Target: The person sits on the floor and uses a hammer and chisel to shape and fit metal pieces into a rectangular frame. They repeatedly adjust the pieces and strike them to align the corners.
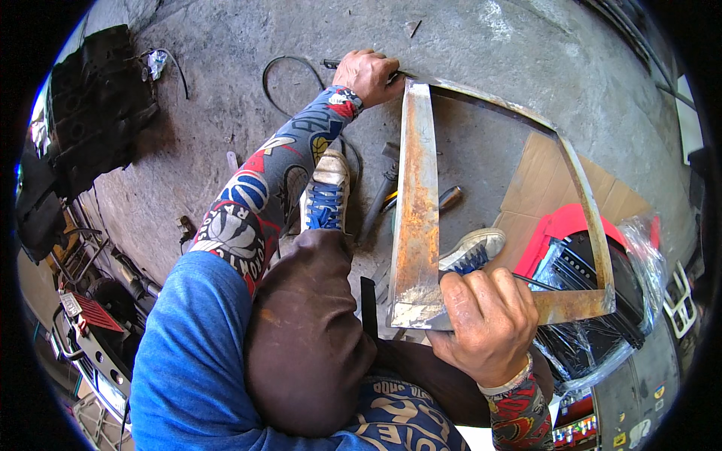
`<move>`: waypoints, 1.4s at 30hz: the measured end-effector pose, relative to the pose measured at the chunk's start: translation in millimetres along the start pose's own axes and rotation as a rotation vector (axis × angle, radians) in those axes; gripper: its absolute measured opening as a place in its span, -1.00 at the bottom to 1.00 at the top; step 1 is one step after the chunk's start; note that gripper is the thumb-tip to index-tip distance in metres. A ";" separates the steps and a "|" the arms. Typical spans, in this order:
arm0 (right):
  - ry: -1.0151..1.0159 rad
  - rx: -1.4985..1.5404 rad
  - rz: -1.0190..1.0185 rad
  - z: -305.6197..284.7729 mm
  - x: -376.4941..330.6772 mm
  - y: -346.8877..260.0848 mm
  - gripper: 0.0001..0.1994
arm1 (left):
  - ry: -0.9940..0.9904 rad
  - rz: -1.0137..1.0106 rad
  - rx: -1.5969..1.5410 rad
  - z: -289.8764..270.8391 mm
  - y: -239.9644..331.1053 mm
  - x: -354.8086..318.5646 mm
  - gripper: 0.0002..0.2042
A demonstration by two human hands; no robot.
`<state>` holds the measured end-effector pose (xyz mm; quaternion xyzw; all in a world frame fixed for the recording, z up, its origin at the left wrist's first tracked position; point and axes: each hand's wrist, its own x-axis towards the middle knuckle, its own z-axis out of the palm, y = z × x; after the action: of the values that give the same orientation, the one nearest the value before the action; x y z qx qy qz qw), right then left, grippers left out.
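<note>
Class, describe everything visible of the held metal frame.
The metal frame is an open, four-sided shape with slimmer upper and right bars. Its broad left bar is grey with orange-brown rust; pale patches mark the lower left corner. The left hand grips its upper left corner, the right hand its lower bar. Whether it touches the floor is unclear.

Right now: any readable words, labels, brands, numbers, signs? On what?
Locations only; I don't transcribe wording.
Patterned left sleeve: pale block letters, readable.
Dark blue garment: cream block letters, partly readable.
Right sleeve: print, lettering unclear.
Pale plate, far left: too small.
Stickers on grey panel, lower right: too small.
Metal frame in right hand: none visible.
</note>
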<state>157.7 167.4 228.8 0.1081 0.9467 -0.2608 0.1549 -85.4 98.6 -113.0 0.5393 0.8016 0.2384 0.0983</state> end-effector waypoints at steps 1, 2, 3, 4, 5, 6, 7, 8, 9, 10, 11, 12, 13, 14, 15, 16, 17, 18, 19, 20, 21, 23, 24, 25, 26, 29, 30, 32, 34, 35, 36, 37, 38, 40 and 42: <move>0.006 -0.008 -0.009 -0.2 -0.1 0.0 -0.50 | 0.004 0.006 0.000 0.3 -0.4 -0.1 -0.74; 0.003 -0.007 -0.009 -0.6 -0.1 0.1 -0.50 | -0.004 0.004 0.003 0.6 -0.7 -0.4 -0.74; -0.008 0.001 -0.001 -0.7 -0.2 0.1 -0.50 | 0.003 0.009 0.002 0.9 -1.0 -0.6 -0.74; -0.001 -0.009 -0.010 -0.7 -0.2 0.2 -0.50 | -0.002 0.007 0.004 1.1 -1.2 -0.7 -0.74; -0.001 -0.012 -0.010 -0.5 -0.1 0.2 -0.49 | -0.016 0.000 0.006 1.2 -1.3 -0.7 -0.74; -0.009 -0.009 -0.001 -0.3 0.0 0.2 -0.49 | -0.007 0.003 0.011 1.2 -1.4 -0.8 -0.74; 0.000 -0.019 -0.010 0.0 0.0 0.1 -0.49 | -0.007 0.001 0.016 1.0 -1.4 -0.6 -0.74; 0.002 -0.023 -0.010 0.2 0.1 -0.1 -0.49 | -0.025 -0.006 0.021 0.7 -1.2 -0.5 -0.74; -0.002 -0.020 -0.003 0.4 0.1 -0.2 -0.49 | -0.018 0.001 0.027 0.3 -1.0 -0.3 -0.74; 0.001 -0.027 -0.009 0.3 0.1 -0.2 -0.49 | -0.029 0.002 0.032 -0.3 -0.9 -0.1 -0.74; -0.002 -0.026 -0.008 -0.1 0.1 -0.1 -0.49 | -0.046 0.000 0.041 -1.0 -0.7 0.3 -0.74; -0.010 -0.018 0.001 -0.3 0.2 -0.1 -0.49 | -0.037 0.006 0.034 -1.7 -0.4 0.5 -0.75; -0.007 -0.024 -0.008 -0.7 0.3 0.0 -0.49 | -0.035 0.009 0.031 -2.4 -0.1 0.8 -0.75; -0.008 -0.023 -0.008 -0.9 0.6 0.0 -0.49 | -0.044 0.006 0.030 -3.0 0.2 1.1 -0.75; -0.016 -0.016 0.000 -1.3 0.9 0.0 -0.49 | -0.031 0.015 0.031 -3.7 0.5 1.3 -0.75; -0.009 -0.026 -0.007 -1.6 1.1 -0.1 -0.49 | -0.030 0.018 0.034 -4.4 0.9 1.4 -0.75; -0.009 -0.029 -0.007 -1.8 1.4 -0.3 -0.49 | -0.040 0.018 0.037 -5.1 1.1 1.4 -0.75; -0.015 -0.025 0.003 -2.1 1.7 -0.6 -0.49 | -0.036 0.023 0.034 -6.0 1.4 1.2 -0.76; -0.010 -0.030 -0.005 -2.5 1.8 -0.8 -0.49 | -0.042 0.025 0.031 -6.8 1.7 0.8 -0.77; -0.010 -0.029 -0.004 -2.9 2.1 -0.8 -0.49 | -0.063 0.019 0.033 -7.5 2.0 0.8 -0.77; -0.018 -0.021 0.005 -3.3 2.3 -0.8 -0.48 | -0.050 0.025 0.034 -8.1 2.4 0.7 -0.77; -0.013 -0.030 -0.004 -4.1 2.6 -1.1 -0.48 | -0.067 0.015 0.043 -8.5 3.6 1.0 -0.76; -0.019 -0.022 0.004 -4.3 2.7 -1.1 -0.48 | -0.056 0.017 0.049 -8.5 4.3 1.0 -0.76; -0.013 -0.031 -0.007 -4.4 2.9 -1.0 -0.48 | -0.055 0.014 0.057 -8.3 5.0 1.2 -0.76; -0.012 -0.030 -0.008 -4.4 3.0 -1.0 -0.48 | -0.054 0.010 0.064 -8.2 5.6 1.0 -0.75; -0.010 -0.033 -0.012 -4.5 3.5 -0.7 -0.49 | -0.080 0.000 0.077 -7.3 5.9 1.4 -0.75; -0.014 -0.027 -0.004 -4.7 3.7 -0.3 -0.49 | -0.071 0.006 0.069 -6.8 5.6 1.7 -0.75; -0.020 -0.040 -0.013 -5.5 3.5 0.1 -0.50 | -0.101 -0.004 0.060 -6.4 4.8 2.2 -0.76; -0.020 -0.045 -0.016 -5.6 3.5 0.5 -0.51 | -0.052 0.018 0.056 -6.1 3.9 3.0 -0.75; -0.016 -0.047 -0.020 -5.3 3.4 0.6 -0.51 | -0.053 0.019 0.056 -6.1 3.5 3.1 -0.75; -0.012 -0.049 -0.024 -4.9 3.3 0.8 -0.52 | -0.039 0.026 0.058 -6.3 3.1 3.2 -0.75; -0.012 -0.053 -0.025 -4.4 3.2 0.9 -0.52 | -0.042 0.029 0.059 -6.5 2.8 3.4 -0.74; -0.012 -0.057 -0.025 -3.8 3.1 0.9 -0.52 | -0.044 0.032 0.061 -6.7 2.6 3.5 -0.74; -0.010 -0.062 -0.027 -3.2 2.8 1.1 -0.52 | -0.052 0.029 0.057 -7.1 2.3 3.8 -0.74; -0.010 -0.049 -0.020 -3.1 2.6 1.2 -0.52 | -0.083 0.016 0.058 -7.2 2.2 4.0 -0.74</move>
<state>154.9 170.3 229.8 0.0937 0.9531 -0.2394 0.1595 -88.2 100.9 -105.2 0.5578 0.7991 0.1931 0.1138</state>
